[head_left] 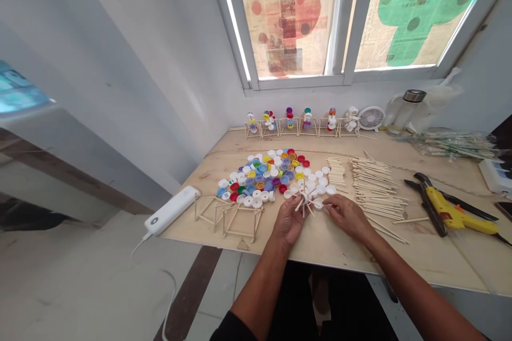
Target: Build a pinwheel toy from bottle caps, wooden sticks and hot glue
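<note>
My left hand (288, 219) is closed around a small wheel of wooden sticks (304, 198) that fan out like spokes from a white hub. My right hand (347, 214) rests on the plywood table (320, 248) just right of it, fingers curled and pinching a white bottle cap (319, 203) beside the spokes. A heap of bottle caps (272, 176) in white, blue, red, yellow and purple lies just beyond both hands.
Two stick frames (230, 216) and a white power strip (172, 210) lie at the left. Piles of wooden sticks (376, 186), a yellow glue gun (460, 213) and black pliers are at the right. Finished cap models (298, 121), a small fan (370, 117) and a jar line the wall.
</note>
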The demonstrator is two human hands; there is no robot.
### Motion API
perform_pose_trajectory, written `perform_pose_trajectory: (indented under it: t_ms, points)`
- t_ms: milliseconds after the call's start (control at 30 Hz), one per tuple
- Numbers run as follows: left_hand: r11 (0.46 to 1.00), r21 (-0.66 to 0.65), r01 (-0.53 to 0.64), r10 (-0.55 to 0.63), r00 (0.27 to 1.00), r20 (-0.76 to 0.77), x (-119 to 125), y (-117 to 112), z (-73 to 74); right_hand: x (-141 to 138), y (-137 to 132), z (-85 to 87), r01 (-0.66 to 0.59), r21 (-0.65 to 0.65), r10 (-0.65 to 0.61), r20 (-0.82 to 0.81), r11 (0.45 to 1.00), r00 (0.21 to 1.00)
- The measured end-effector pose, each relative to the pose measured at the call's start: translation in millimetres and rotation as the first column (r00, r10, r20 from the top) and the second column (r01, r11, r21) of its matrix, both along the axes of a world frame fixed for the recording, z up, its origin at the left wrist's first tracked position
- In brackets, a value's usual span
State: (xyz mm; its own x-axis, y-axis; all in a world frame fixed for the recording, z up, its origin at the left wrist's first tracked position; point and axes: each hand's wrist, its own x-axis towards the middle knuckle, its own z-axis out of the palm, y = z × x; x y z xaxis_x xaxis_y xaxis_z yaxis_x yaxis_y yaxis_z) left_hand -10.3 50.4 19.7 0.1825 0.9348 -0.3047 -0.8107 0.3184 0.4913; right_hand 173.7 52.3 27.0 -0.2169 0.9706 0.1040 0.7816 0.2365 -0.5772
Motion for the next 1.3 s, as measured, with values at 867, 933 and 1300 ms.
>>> perform_pose_trajectory:
  t_ms: [867, 933, 1300]
  points:
    - [0.994, 0.110, -0.012, 0.008, 0.999, 0.041, -4, -39, -13.3, 21, -47, -40.1, 0.338, 0.011, -0.298, -0.443, 0.941, 0.846]
    - [0.994, 0.110, -0.024, 0.020, 0.999, 0.037, -4, -39, -12.7, 21, -46, -41.4, 0.347, 0.016, -0.301, -0.459, 0.938, 0.836]
    - [0.986, 0.157, -0.051, 0.053, 0.999, -0.008, 3, -32, -18.0, -13, -37, -40.9, 0.346, 0.005, -0.276, -0.591, 0.938, 0.758]
